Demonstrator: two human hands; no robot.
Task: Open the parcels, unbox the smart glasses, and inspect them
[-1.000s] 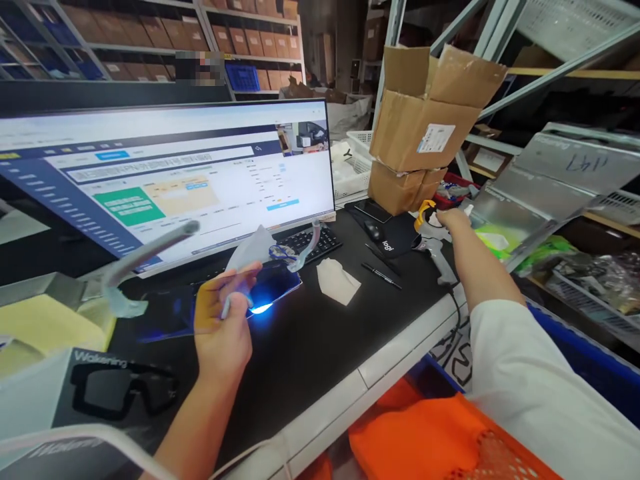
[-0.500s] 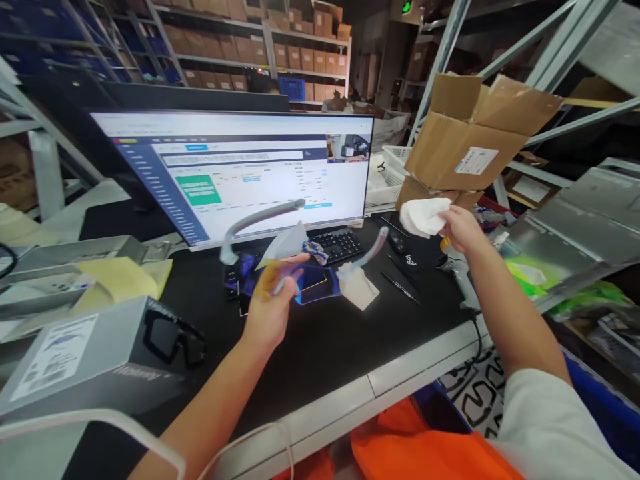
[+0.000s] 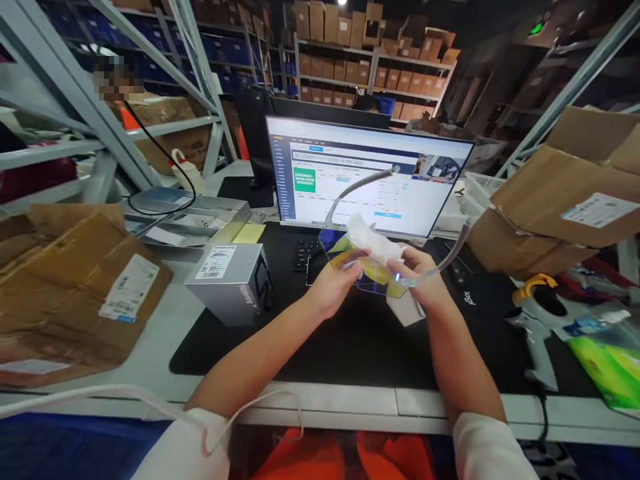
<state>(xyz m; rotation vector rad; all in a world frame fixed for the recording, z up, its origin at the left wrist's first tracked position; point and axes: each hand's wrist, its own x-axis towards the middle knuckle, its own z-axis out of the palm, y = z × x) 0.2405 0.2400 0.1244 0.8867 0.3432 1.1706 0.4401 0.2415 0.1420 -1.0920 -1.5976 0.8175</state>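
I hold a pair of sunglasses [image 3: 367, 270] with a mirrored yellow-blue lens and grey arms above the black desk mat [image 3: 350, 347]. My left hand [image 3: 333, 287] grips the lens at its left side. My right hand [image 3: 423, 283] holds the right side and presses a white cloth [image 3: 373, 241] against the top of the lens. One grey arm rises toward the monitor [image 3: 365, 177]; the other points right.
A silver glasses box [image 3: 227, 280] stands left of my hands. Cardboard parcels [image 3: 75, 287] lie at the far left, stacked cartons [image 3: 555, 193] at the right. A grey barcode scanner [image 3: 537, 327] and green packets [image 3: 613, 363] lie at the right. A keyboard [image 3: 305, 253] sits under the monitor.
My right hand brought the white cloth from the right over to the glasses and now holds them together with my left. The view swung left, showing the parcels.
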